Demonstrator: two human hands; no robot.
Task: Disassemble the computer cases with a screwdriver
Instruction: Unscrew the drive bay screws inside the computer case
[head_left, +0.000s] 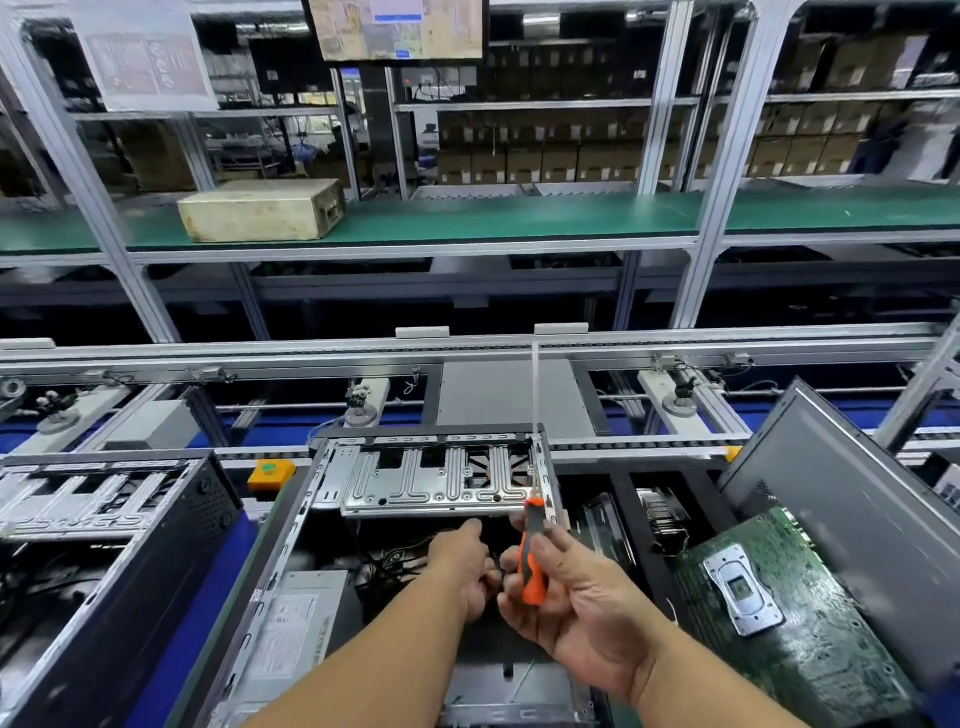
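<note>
An open computer case (291, 551) lies in front of me with its silver drive cage (431, 483) at the far end and a grey power supply (296, 629) at the near left. My right hand (576, 603) grips an orange-and-grey screwdriver (532, 556), its thin shaft pointing up and away past the cage's right edge. My left hand (465, 564) reaches into the case among black cables (395, 561) just below the cage, fingers curled; what it holds is hidden.
A second open case (104, 519) stands to the left. On the right lie a green motherboard (769, 613) and a grey side panel (852, 499). A yellow box with a green button (270, 475) sits on the conveyor rail. A beige box (262, 210) rests on the green shelf.
</note>
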